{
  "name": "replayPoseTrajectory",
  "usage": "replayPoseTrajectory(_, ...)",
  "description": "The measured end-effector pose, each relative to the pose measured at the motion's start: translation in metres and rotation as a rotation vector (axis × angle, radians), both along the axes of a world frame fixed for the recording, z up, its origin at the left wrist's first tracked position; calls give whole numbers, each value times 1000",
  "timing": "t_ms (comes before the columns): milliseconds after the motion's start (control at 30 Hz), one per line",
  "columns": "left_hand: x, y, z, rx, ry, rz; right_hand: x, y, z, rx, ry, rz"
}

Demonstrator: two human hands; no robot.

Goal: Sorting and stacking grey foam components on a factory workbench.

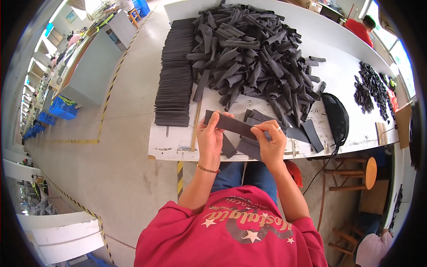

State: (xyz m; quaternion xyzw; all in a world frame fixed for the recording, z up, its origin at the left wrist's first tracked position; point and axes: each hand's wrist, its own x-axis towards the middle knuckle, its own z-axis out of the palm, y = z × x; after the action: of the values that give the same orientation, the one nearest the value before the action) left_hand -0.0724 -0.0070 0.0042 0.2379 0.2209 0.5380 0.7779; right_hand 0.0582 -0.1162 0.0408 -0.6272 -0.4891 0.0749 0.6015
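Observation:
A flat strip of dark grey fabric [231,125] stretches between my two hands above the table's near edge. My left hand [211,133] pinches its left end, thumb on top. At the right end, my right hand [271,138] grips it between thumb and fingers; a ring shows on one finger. Below the strip, several loose dark fabric pieces [249,147] lie on the white table [171,144]. Beyond my hands rises a big heap of curled dark fabric pieces [249,53]. Left of it stands a long, neat row of stacked flat pieces [173,75].
A black mesh bag [336,118] lies right of the heap. Farther right are small dark pieces [371,89] on the table. A wooden stool [370,173] stands by the right edge. Blue bins [62,108] sit across the aisle. A person in red [359,32] is at the far right.

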Motion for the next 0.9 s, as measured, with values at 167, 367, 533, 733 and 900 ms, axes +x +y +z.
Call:
replayPoseTrajectory(167,-4,-1,7,116,33,4,2,-4,-11,-142,406,67)
replayPoseTrajectory(367,-6,7,9,79,112,55,-2,-3,-16,-320,544,216)
replayPoseTrajectory(533,-11,12,-10,-23,126,4,5,-6,-24,-315,666,284)
replayPoseTrajectory(733,-29,20,-33,-40,309,-25,-11,-14,-34,-487,608,345)
replayPoseTrajectory(900,-34,39,-55,259,932,-214,9,-43,-41,-714,337,322)
